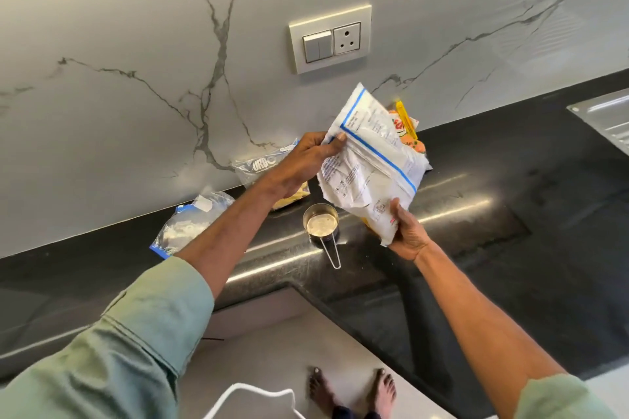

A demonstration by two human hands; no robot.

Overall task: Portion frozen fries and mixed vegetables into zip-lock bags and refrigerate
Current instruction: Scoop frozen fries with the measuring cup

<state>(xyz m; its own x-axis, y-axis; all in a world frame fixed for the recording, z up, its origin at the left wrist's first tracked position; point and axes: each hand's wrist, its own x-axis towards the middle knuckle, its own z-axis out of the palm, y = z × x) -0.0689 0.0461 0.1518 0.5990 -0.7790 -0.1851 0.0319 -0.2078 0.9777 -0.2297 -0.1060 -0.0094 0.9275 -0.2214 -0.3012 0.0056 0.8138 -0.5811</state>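
Right above the black counter (476, 248), the person is holding a zip-lock bag (371, 163) up in the air with both hands, tilted so its blue zip strip is running diagonally. The left hand (306, 160) is pinching the bag's upper left corner, thumb pressed on the front and fingers closed behind it. The right hand (406, 231) is gripping the bag's lower edge from underneath, thumb on the front, fingers curled around the back. The bag is sitting between the two hands, white and crinkled, with printed text showing through it; what is inside I cannot tell.

Just below the bag, a steel measuring cup (321, 224) is standing on the counter, its wire handle pointing toward the person. Behind the bag, against the marble wall (136, 44), an orange and yellow packet (406, 126) is peeking out. To the left of the cup, a clear bag with yellowish pieces (265, 170) is lying under the left forearm, and farther left a second clear bag with a blue edge (183, 228) is resting on the counter.
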